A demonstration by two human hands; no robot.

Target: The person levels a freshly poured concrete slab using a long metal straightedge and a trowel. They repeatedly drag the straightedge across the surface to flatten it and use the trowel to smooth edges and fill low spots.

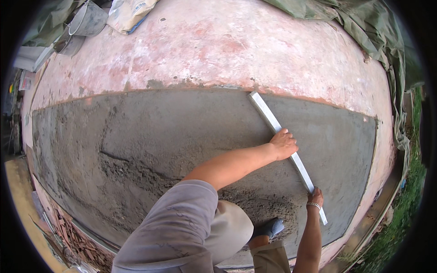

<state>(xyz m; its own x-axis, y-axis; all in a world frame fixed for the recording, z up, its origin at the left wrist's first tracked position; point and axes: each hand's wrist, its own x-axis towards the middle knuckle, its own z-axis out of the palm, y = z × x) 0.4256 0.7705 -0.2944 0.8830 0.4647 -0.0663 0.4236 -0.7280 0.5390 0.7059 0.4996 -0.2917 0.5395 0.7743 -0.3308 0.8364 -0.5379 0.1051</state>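
Note:
My left hand (284, 144) is wrapped round the middle of a long silvery metal screed bar (265, 110). Nearer to me, my right hand (315, 197), with a bracelet at the wrist, grips the same bar close to its near end. The bar lies slantwise across a rectangular patch of wet grey mortar (182, 109), its far end by the patch's far edge. To the right of the bar the mortar looks smooth; left of it and near my legs it is rough and lumpy.
A worn pinkish floor (273, 50) borders the patch. Buckets (89, 19) and a paper sack (130, 13) stand at the far left, green tarpaulin (373, 32) at the far right. My shoe (272, 227) is on the mortar. Broken reddish pieces (77, 236) lie near left, grass (400, 209) right.

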